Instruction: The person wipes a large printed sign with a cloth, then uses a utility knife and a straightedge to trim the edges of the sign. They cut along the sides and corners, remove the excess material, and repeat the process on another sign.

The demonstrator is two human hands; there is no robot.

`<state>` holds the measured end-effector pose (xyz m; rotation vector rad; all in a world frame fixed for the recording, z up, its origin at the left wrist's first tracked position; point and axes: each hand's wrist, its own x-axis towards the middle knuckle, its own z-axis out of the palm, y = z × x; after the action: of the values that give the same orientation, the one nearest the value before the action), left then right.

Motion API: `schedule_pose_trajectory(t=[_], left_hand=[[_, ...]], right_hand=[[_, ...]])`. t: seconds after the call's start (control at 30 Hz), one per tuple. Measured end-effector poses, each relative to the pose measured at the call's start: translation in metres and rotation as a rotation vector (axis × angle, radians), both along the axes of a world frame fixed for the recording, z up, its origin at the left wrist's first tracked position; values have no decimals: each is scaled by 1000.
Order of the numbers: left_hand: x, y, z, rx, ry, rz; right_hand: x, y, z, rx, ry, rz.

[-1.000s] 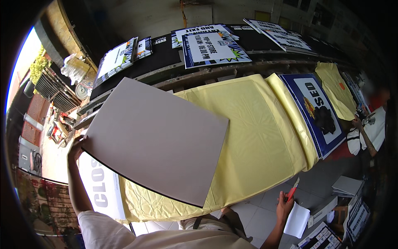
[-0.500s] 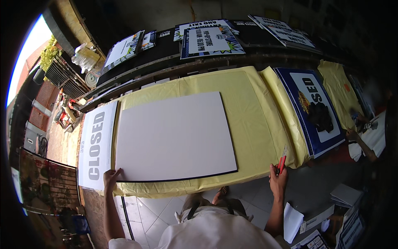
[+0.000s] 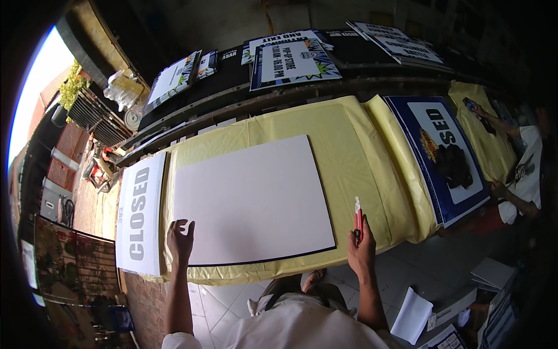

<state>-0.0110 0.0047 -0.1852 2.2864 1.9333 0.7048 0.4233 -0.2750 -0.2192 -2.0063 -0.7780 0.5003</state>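
Observation:
A large blank white board (image 3: 250, 198) lies flat on a table covered with yellow sheeting (image 3: 354, 151); a thin dark edge shows along its right and near sides. Over the board's left near corner is my left hand (image 3: 181, 241), fingers apart and curved, nothing in it. My right hand (image 3: 361, 251) grips a red box cutter (image 3: 359, 224) with its blade pointing away from me, just right of the board. Left of the board rests a white printed sign (image 3: 138, 215) with grey lettering.
A blue-and-white sign (image 3: 447, 157) with a dark bundle (image 3: 452, 166) on it lies at the right, and beyond it a co-worker (image 3: 526, 168) in white. Printed boards (image 3: 296, 61) lie on a black table at the back. Papers and boxes (image 3: 450, 305) sit on the floor at lower right.
My left hand has lifted off the board's near left corner and moved right and inward over it. My right hand has brought the box cutter left, closer to the board. The co-worker's arm has reached forward.

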Motion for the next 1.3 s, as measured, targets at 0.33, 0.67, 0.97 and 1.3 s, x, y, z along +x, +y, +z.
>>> schedule_pose_trajectory(t=[0.33, 0.67, 0.97, 1.3], left_hand=[[331, 88, -37, -14, -155, -776], [398, 142, -94, 106, 45, -844], [393, 137, -89, 43, 17, -837], [395, 137, -85, 41, 18, -830]], right_hand=[[23, 153, 11, -119, -127, 100], [49, 268, -22, -232, -265, 115], [55, 289, -43, -129, -306, 97], [56, 291, -38, -106, -367, 106]])
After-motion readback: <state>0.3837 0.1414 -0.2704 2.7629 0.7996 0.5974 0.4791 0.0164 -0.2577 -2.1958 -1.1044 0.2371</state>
